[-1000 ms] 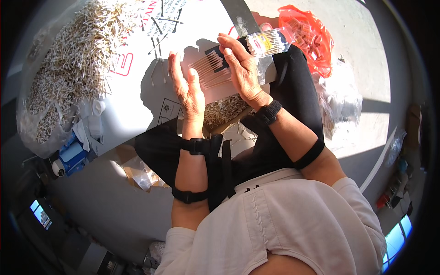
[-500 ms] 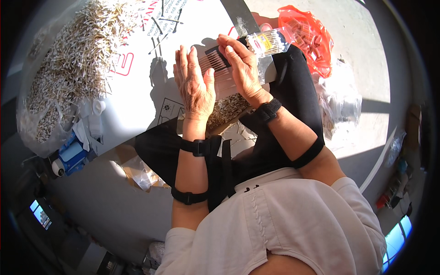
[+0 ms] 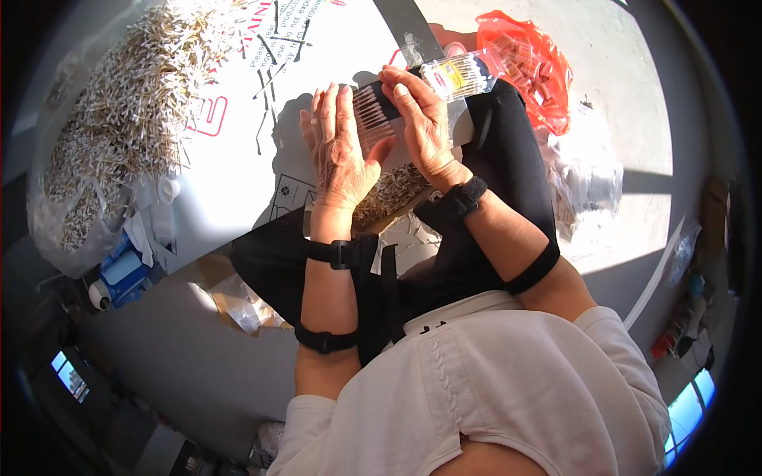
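Observation:
My left hand (image 3: 343,155) is held with its fingers stretched out and its thumb apart, along the left side of a row of cotton swabs (image 3: 370,115). The swabs lie side by side on a dark, partly clear surface between my hands. My right hand (image 3: 426,127) is at the right end of the row, its fingers bent and close together near the thumb; what lies between the fingertips is hidden. Just beyond it lies a clear packet of cotton swabs (image 3: 460,77) with a yellow and red label.
A big heap of loose cotton swabs (image 3: 135,95) fills a clear bag on the white printed table (image 3: 214,190). More swabs (image 3: 389,193) sit in a box below my hands. A red plastic bag (image 3: 528,71) of small packs and a clear bag (image 3: 583,178) lie at the right.
The fingers of my left hand have drawn slightly lower and closer to the swabs, with the thumb lower. My right hand has barely shifted, its fingers bent a little more.

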Motion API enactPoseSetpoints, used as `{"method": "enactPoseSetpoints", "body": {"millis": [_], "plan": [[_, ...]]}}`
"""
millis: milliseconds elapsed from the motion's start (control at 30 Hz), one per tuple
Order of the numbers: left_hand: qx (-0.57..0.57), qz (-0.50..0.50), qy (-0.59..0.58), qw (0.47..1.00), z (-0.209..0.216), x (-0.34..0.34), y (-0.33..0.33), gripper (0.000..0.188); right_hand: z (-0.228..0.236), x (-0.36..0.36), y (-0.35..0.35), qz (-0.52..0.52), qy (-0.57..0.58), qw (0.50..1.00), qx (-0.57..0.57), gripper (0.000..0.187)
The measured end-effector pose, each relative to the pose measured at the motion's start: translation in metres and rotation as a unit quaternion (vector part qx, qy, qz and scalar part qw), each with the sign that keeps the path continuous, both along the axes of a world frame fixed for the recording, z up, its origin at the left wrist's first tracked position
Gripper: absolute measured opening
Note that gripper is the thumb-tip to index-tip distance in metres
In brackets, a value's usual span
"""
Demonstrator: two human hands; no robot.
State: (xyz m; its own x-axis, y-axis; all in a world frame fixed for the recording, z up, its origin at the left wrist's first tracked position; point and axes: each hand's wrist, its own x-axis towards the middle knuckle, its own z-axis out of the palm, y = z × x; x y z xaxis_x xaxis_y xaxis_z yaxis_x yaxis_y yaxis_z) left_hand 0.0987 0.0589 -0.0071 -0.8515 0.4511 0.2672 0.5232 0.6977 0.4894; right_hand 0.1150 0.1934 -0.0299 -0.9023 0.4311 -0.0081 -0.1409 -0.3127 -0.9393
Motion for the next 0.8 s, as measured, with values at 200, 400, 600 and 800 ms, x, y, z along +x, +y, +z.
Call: {"method": "enactPoseSetpoints", "body": {"millis": [200, 400, 600, 800], "plan": [[-0.041, -0.056, -0.033, 0.997, 0.009, -0.01, -0.011, 0.087, -0.001, 0.0, -0.001, 0.0, 0.01, 0.999, 0.034, 0.025], [0.036, -0.037, -0.054, 0.997, -0.009, -0.008, -0.006, 0.075, 0.004, -0.001, -0.004, 0.014, 0.011, 0.997, 0.078, 0.033], [0.355, 0.149, -0.057, 0.921, -0.025, -0.01, 0.02, 0.053, 0.007, -0.01, -0.015, 0.026, 0.014, 0.997, 0.077, 0.036], [0.416, 0.128, -0.102, 0.894, -0.025, -0.013, 0.022, 0.057, 0.0, -0.011, -0.017, 0.026, 0.024, 0.996, 0.076, 0.034]]}}
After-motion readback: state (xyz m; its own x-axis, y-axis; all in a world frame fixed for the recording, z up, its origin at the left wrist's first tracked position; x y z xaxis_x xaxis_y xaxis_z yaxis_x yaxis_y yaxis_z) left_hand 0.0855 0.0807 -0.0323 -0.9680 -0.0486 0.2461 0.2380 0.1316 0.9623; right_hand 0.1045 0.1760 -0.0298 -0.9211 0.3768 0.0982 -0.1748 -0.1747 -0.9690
